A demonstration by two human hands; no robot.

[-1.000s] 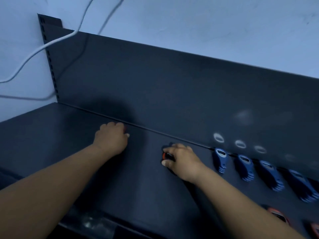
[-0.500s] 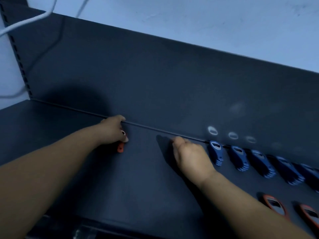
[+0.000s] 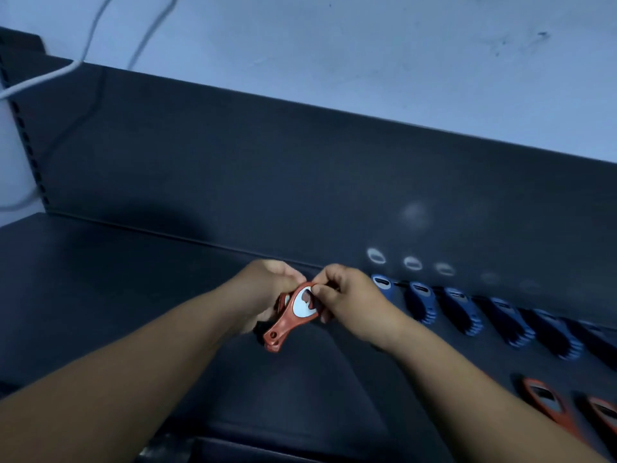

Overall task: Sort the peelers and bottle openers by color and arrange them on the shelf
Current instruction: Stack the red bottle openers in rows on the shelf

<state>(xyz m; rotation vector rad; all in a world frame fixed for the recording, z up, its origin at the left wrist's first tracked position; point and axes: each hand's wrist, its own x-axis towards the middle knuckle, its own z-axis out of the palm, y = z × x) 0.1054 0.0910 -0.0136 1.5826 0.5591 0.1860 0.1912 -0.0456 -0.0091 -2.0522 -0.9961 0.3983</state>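
Observation:
Both hands meet above the middle of the dark shelf (image 3: pixel 133 312). My right hand (image 3: pixel 350 295) pinches the metal head of a red bottle opener (image 3: pixel 293 319), whose handle points down and left. My left hand (image 3: pixel 267 289) is closed around what looks like a second red opener, mostly hidden behind the first. A row of several blue openers (image 3: pixel 420 302) leans against the back panel to the right. Two red openers (image 3: pixel 544 402) lie nearer the front at the far right.
The shelf's dark back panel (image 3: pixel 300 178) rises behind the hands, with a slotted upright at its left end. White cables (image 3: pixel 43 78) hang down the pale wall at the upper left. The shelf's front edge runs along the bottom.
Both hands have lifted off the shelf and come together at the middle. A red opener is now held up between them; before, each hand rested apart by the back panel.

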